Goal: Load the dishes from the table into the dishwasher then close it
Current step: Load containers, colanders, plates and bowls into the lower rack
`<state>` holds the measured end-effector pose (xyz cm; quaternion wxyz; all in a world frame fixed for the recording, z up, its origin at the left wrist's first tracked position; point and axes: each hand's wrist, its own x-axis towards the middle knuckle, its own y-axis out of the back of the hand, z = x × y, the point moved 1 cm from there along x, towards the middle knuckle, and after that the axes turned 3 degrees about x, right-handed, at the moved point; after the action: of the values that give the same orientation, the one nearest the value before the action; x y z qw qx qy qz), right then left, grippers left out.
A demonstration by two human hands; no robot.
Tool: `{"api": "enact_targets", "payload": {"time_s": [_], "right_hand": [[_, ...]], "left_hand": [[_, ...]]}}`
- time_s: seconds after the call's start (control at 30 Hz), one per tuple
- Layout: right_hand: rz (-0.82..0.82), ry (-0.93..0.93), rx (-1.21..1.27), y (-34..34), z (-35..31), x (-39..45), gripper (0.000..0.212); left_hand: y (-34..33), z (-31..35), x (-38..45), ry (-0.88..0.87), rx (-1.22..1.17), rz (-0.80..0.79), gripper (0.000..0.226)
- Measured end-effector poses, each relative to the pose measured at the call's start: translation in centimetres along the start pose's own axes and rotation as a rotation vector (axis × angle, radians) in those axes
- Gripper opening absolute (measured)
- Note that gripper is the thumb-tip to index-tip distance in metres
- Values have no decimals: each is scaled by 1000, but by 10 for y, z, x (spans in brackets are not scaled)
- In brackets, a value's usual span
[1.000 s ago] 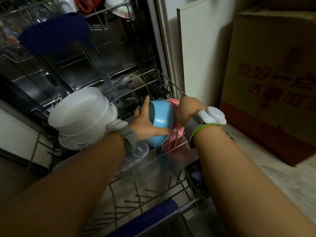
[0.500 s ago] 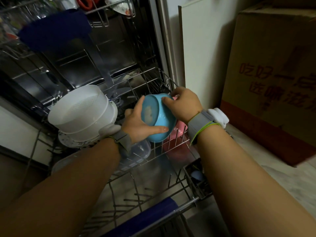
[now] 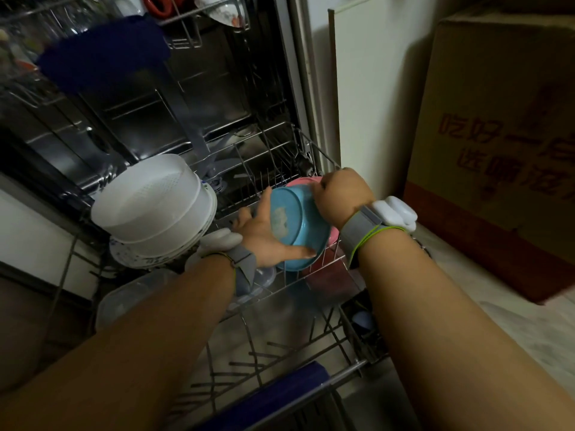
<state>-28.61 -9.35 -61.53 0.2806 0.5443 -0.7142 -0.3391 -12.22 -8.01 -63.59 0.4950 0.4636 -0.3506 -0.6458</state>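
A blue bowl [image 3: 300,227] stands on its edge in the lower dishwasher rack [image 3: 280,343], its base turned to the left. My left hand [image 3: 264,234] cups it from the left, thumb under the rim and fingers behind it. My right hand [image 3: 343,194] grips the bowl's top right edge. A pink bowl [image 3: 306,181] stands right behind the blue one, mostly hidden. White bowls [image 3: 152,200] are stacked on a patterned plate at the rack's left.
The upper rack [image 3: 193,29] holds cups and glasses, with a dark blue lid [image 3: 102,54] on it. A clear plastic container [image 3: 130,293] lies under my left forearm. A cutlery basket [image 3: 364,325] sits at the rack's right. A cardboard box [image 3: 497,144] stands on the floor at right.
My right hand came off the pink bowl and took the blue bowl's top edge. The blue bowl has tipped and shifted slightly, with both hands staying on it.
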Motion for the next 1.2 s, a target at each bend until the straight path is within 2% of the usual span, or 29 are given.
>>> {"api": "enact_targets", "payload": {"time_s": [0.17, 0.3, 0.53, 0.67, 0.77, 0.97, 1.13, 1.2], "right_hand": [[-22, -5, 30, 5, 9, -2, 30], [-21, -41, 31, 3, 6, -3, 30], [-6, 12, 28, 5, 5, -6, 25], [-37, 87, 40, 4, 1, -11, 46], [-76, 65, -54, 6, -7, -11, 48], [-1, 194, -62, 17, -38, -17, 37], [-150, 390, -87, 27, -78, -28, 31], [-212, 428, -84, 21, -100, -30, 29]], "left_hand": [[-3, 3, -3, 9, 52, 3, 142], [-11, 4, -10, -46, 89, 92, 143], [-20, -1, -10, -64, 210, 71, 143], [-19, 0, -11, -59, 220, 21, 142], [-13, -2, -10, -76, 208, -38, 140], [22, -9, -21, -85, 55, -24, 117], [53, -51, -37, -117, 3, 98, 76], [62, -72, -47, -56, -67, 109, 55]]}}
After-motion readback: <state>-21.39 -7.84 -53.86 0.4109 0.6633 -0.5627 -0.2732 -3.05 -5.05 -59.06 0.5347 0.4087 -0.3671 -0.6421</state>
